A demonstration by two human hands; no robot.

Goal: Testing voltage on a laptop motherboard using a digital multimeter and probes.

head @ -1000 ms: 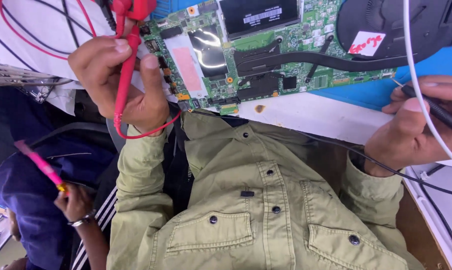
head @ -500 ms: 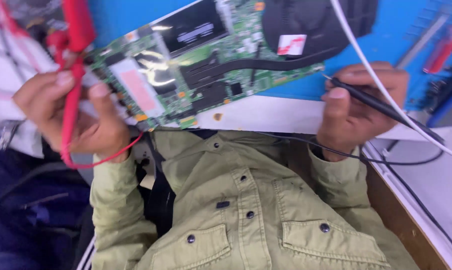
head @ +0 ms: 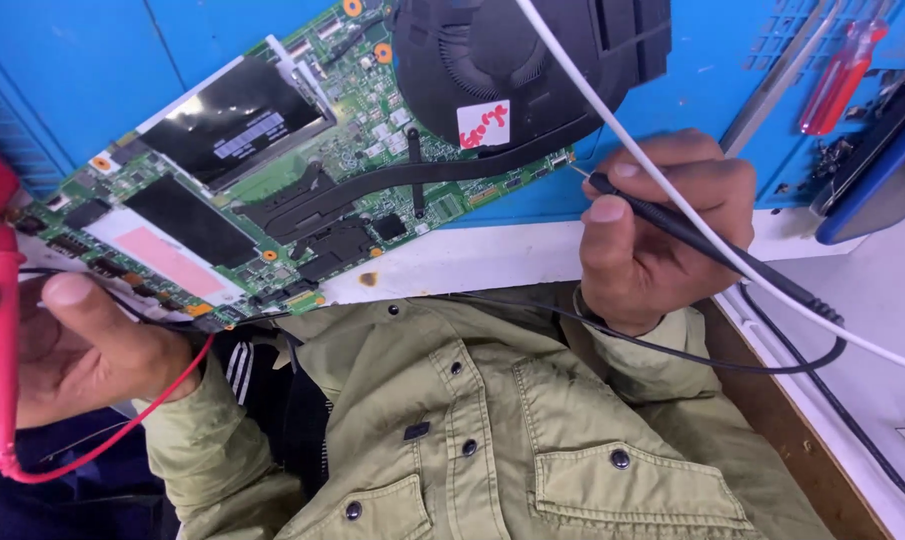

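Left hand: the left hand (head: 67,345) is at the lower left of the frame, curled around a red probe (head: 0,330) that stands nearly straight up, thumb pressed on it.
Red wire: a thin red wire (head: 122,432) loops from the bottom of the red probe up toward the board.
Right hand: the right hand (head: 662,230) is at the middle right, pinching a black probe (head: 672,222) like a pencil.
Black probe tip: its thin metal end sits right at the right edge of the green board; I cannot tell if it touches.
Green board: a green circuit board (head: 302,190) lies tilted across the upper left and middle, on a blue mat (head: 92,70).
Fan: a round black fan (head: 532,60) sits on the top right part of the board.
White cable: a white cable (head: 692,215) crosses over the right hand.
Screwdriver: a red screwdriver (head: 844,75) lies in the upper right corner.
Jacket: a green jacket (head: 492,430) fills the bottom.
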